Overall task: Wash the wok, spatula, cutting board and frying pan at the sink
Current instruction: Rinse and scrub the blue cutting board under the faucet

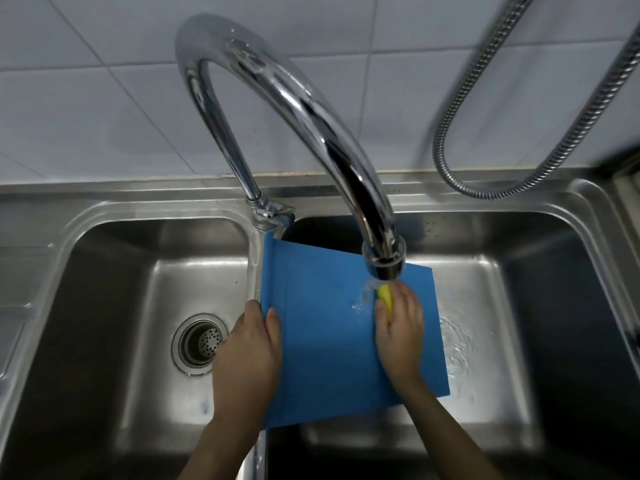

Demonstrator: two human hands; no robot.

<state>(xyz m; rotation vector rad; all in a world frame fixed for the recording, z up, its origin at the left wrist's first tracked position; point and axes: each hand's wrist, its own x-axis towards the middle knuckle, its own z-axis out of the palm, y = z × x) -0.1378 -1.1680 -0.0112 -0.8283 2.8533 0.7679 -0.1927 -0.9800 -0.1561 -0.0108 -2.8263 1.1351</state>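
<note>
A blue cutting board (329, 341) lies tilted over the right basin, its left edge resting on the divider between the two basins. My left hand (247, 355) grips the board's left edge, thumb on top. My right hand (400, 337) presses a yellow sponge (385, 296) against the board's upper right part. Water runs from the chrome tap spout (382, 261) onto the board just left of the sponge. The wok, spatula and frying pan are out of view.
The steel double sink (104, 216) fills the view; its left basin has a round drain strainer (199, 342). Water pools in the right basin (485, 323). The tall curved tap arches overhead. A metal spray hose (519, 181) loops at the back right before white wall tiles.
</note>
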